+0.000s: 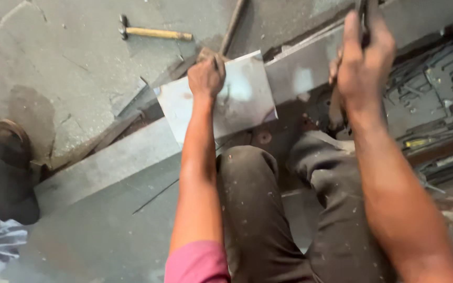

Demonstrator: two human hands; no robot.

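I am crouched over a grey concrete floor [69, 63], looking down past my knees in dark, dust-flecked trousers [268, 220]. A long steel beam [111, 162] runs slantwise across the floor in front of me, and a flat square metal sheet [242, 97] lies on top of it, tilted to the beam's line. My left hand [206, 77] is closed in a fist, pressing a thin dark tool against the sheet's far edge; the tool is too hidden to identify. My right hand [363, 57] is raised above the beam's right end, fingers wrapped tightly around a dark handle that runs out of view at the top. A rack of dark metal pieces [431, 89] sits to the right. Well apart, a small wooden-handled hammer [155, 33] lies on the floor at the top.
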